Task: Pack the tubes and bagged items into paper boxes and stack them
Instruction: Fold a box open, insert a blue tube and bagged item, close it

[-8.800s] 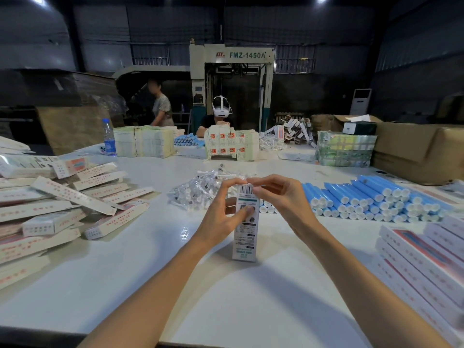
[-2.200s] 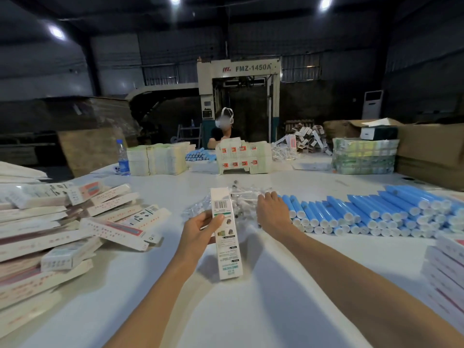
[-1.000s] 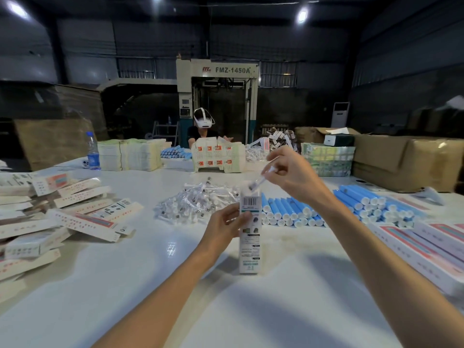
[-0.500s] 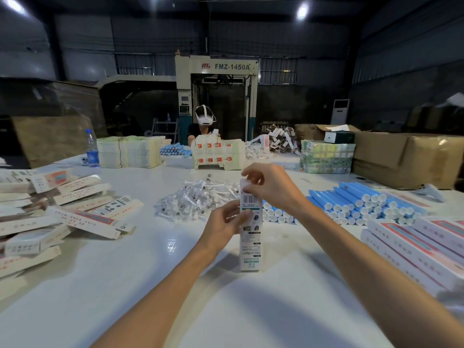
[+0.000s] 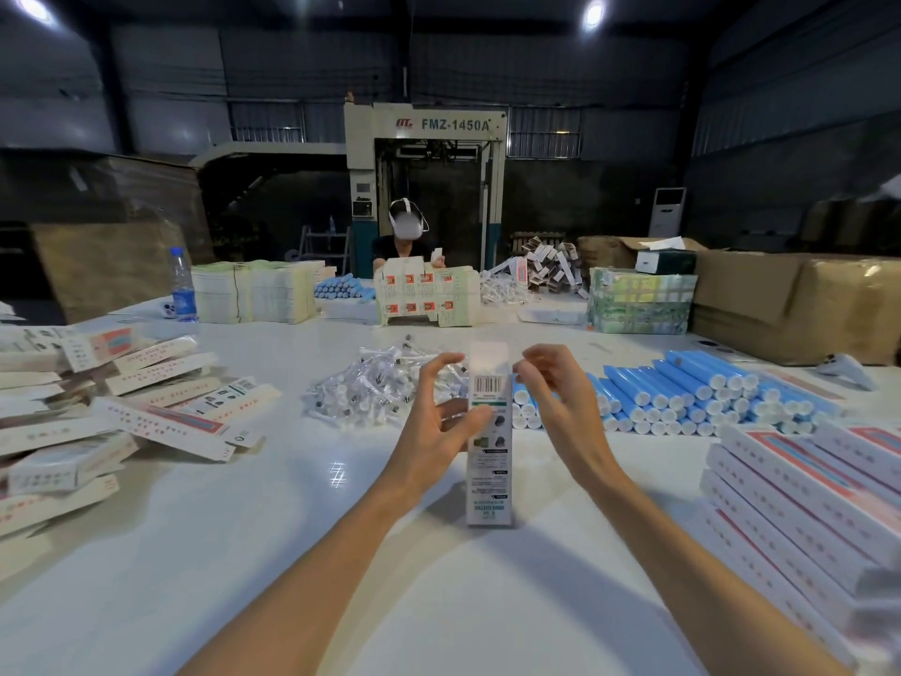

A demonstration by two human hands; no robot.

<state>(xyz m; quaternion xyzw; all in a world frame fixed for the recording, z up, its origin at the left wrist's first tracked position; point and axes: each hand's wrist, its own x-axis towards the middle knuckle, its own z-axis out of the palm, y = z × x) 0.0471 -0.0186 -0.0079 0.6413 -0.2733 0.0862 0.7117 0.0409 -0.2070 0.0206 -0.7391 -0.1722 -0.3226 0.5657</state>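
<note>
A narrow white paper box (image 5: 489, 461) stands upright on the white table (image 5: 302, 553), its top flap raised. My left hand (image 5: 434, 431) touches its left side with the thumb on the front face and fingers spread. My right hand (image 5: 560, 407) hovers beside its upper right edge, fingers apart and empty. Behind the box lie a heap of clear bagged items (image 5: 375, 387) and rows of blue tubes (image 5: 692, 397).
Flat unfolded boxes (image 5: 122, 417) pile up at the left. Packed boxes (image 5: 809, 500) are stacked at the right. Across the table a person (image 5: 407, 241) works behind more cartons (image 5: 426, 295). A water bottle (image 5: 183, 285) and brown cardboard cases (image 5: 799, 304) stand at the back.
My right hand carried a bagged item to the box top, pressed down there, then drew off to the right. My left hand's fingers have spread. The top flap now stands up.
</note>
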